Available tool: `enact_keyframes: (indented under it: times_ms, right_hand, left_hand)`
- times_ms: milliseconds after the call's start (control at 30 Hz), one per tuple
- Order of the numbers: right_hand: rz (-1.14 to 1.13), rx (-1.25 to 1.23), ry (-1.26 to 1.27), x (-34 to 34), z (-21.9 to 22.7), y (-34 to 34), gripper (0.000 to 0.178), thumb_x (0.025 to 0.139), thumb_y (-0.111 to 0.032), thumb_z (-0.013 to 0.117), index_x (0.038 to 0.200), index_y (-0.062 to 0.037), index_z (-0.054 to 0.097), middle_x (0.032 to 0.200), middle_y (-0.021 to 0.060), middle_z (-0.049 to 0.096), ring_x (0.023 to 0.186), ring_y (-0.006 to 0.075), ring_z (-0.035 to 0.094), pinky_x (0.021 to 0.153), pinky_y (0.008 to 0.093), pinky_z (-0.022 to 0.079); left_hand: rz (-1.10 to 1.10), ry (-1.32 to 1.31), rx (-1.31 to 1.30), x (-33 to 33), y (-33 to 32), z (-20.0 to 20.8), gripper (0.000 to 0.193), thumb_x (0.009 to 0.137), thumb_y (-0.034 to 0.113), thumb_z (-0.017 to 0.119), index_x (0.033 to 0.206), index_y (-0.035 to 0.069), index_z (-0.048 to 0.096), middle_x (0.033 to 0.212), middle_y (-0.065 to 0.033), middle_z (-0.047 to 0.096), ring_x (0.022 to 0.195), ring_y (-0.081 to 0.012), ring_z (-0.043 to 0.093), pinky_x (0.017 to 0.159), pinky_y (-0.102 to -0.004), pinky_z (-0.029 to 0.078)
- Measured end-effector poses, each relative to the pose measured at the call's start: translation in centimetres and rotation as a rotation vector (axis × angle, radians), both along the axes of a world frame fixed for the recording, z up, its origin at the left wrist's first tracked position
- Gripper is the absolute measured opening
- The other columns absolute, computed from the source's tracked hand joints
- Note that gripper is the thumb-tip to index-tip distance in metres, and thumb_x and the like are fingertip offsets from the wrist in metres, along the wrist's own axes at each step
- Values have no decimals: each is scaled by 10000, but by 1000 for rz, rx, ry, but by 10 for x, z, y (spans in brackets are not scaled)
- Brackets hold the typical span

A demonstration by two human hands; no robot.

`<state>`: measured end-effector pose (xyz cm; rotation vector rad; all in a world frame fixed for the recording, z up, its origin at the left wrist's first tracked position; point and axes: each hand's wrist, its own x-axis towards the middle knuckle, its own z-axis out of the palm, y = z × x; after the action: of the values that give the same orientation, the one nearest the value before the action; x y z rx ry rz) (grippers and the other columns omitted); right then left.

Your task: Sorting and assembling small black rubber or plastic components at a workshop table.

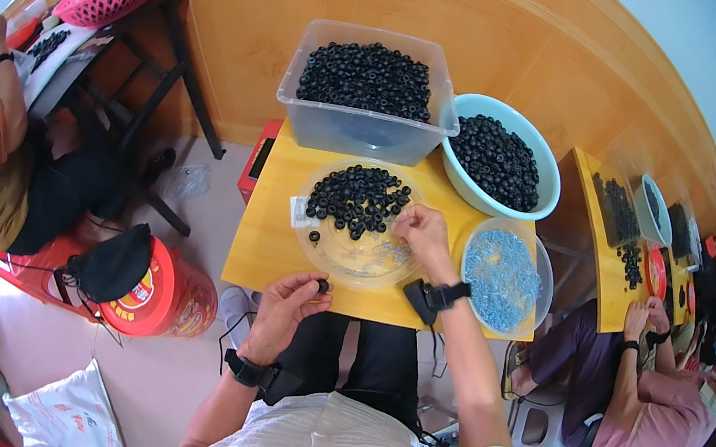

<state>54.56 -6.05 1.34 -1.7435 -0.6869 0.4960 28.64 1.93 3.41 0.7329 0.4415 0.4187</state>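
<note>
Table (269, 214), bearing a bin (362, 138) of black rings (367, 80); right of it, a basin (553, 173) of more; nearer, a round tray (322, 253) with a loose pile (357, 198); beside it, a dish (545, 277) of bluish pieces (501, 279). Right hand (423, 236), over the tray: fingertips bunched, grasp indeterminable. Left hand (287, 303), near the table's front edge: thumb and finger pinching one ring (324, 286).
</note>
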Motion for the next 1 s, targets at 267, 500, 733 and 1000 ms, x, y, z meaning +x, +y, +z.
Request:
enact_keyframes:
  times_ms: [267, 500, 733, 1000]
  right_hand:
    - [389, 162, 329, -102, 68, -24, 113, 712, 15, 695, 755, -29, 600, 677, 7, 612, 608, 48, 558, 556, 188, 452]
    - [438, 89, 252, -109, 71, -29, 98, 701, 12, 709, 713, -18, 616, 677, 6, 606, 608, 43, 548, 539, 183, 436]
    - [416, 33, 12, -125, 82, -36, 85, 710, 24, 692, 726, 8, 610, 712, 9, 560, 680, 65, 572, 551, 192, 450]
    - [411, 24, 302, -121, 79, -44, 109, 706, 68, 680, 727, 18, 585, 724, 16, 581, 682, 80, 576, 607, 200, 476]
  left_hand:
    - [-57, -39, 6, 5, 0, 15, 222, 867, 59, 548, 1074, -17, 568, 995, -82, 599, 851, -152, 611, 782, -279, 516]
    - [-167, -54, 214, 4, 1, 17, 138, 838, 44, 585, 965, -8, 569, 887, -81, 620, 786, -145, 616, 740, -266, 521]
    - [-187, -23, 172, -1, 1, 20, 107, 819, 42, 613, 914, -2, 593, 860, -82, 628, 761, -147, 621, 712, -252, 520]
    - [-224, -24, 241, 0, 1, 21, 96, 798, 7, 621, 891, -4, 600, 863, -68, 615, 787, -138, 608, 738, -251, 507]
